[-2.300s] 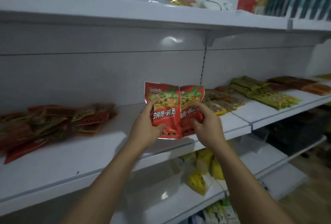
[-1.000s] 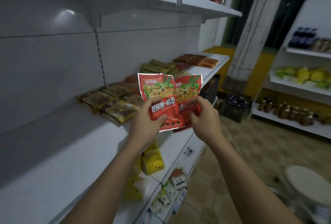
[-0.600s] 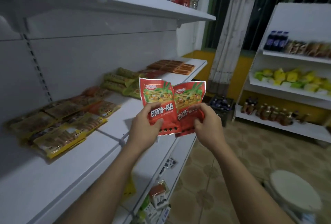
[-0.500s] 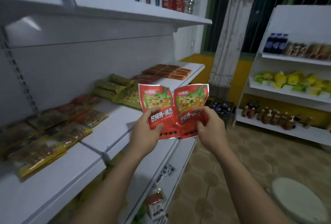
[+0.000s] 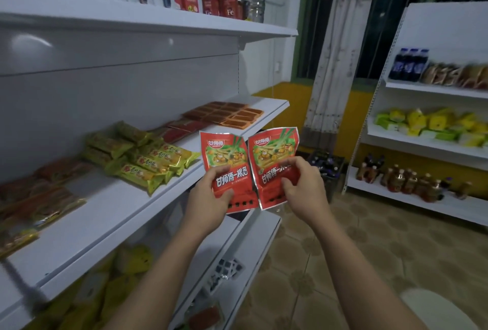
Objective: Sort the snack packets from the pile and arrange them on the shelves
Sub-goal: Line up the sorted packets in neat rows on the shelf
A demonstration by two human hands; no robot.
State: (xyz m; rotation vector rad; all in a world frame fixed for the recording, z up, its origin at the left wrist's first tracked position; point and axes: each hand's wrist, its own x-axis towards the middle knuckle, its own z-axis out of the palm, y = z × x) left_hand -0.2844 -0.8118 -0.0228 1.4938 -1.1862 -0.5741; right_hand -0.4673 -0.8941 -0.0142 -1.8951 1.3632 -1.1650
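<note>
In the head view, two matching red snack packets are held upright and side by side in front of the white shelving. The left red packet (image 5: 224, 156) is gripped by the left hand (image 5: 211, 197), with the thumb laid across its printed front and the fingers curled behind. The right red packet (image 5: 274, 151) is pinched by the right hand (image 5: 303, 187), its fingers curled over the lower front. The inner edges of the packets touch or nearly touch. Both are in the air, above the near edge of the middle shelf (image 5: 105, 213), and neither has been set down yet.

On that shelf, reddish-brown packets (image 5: 42, 192) are seen at the left, green-and-yellow bars (image 5: 148, 162) in the middle, and flat orange packets (image 5: 229, 115) at the far right end. No group of the same red packets can be made out there.

The step in hand is judged to be placing the pair. It would be done well if a bare stretch of shelf were chosen, so that kinds are not mixed. The packets should be laid flat with their fronts up and edges aligned, and kept back from the shelf lip so they cannot slide off. A light grip is advised, since the foil creases easily.
</note>
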